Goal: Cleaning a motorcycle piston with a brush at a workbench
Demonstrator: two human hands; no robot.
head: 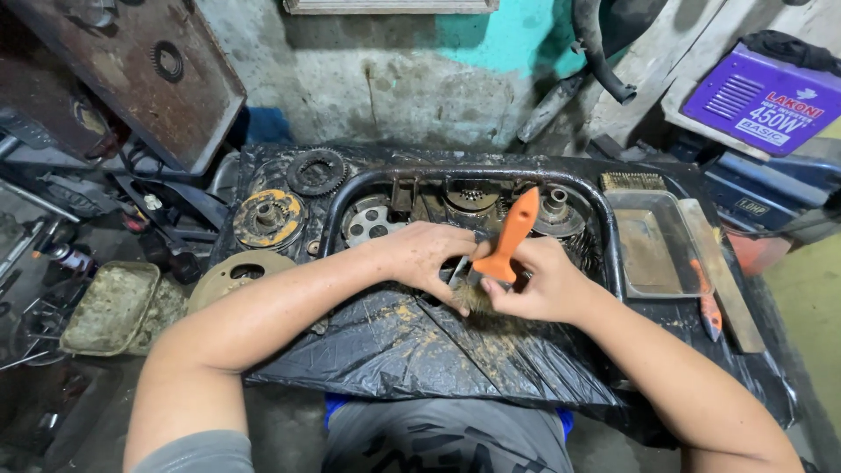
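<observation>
My right hand [541,285] grips a paintbrush with an orange handle [512,236], its dirty bristles [476,300] pointing down and left. My left hand [427,256] rests fingers-down right beside the bristles, touching or holding a small metal part that is mostly hidden under it. Both hands work over a black tray with a raised tubular rim [473,176], lined with a greasy black plastic sheet [412,346]. Several oily clutch parts and gears [372,219] lie in the tray behind my hands.
A toothed sprocket [316,171] and a yellow-stained clutch disc [267,217] sit at the left. A metal pan [653,241] and a wire brush [632,181] are on the right, a purple machine case [771,101] beyond. A dirty tray [109,307] lies far left.
</observation>
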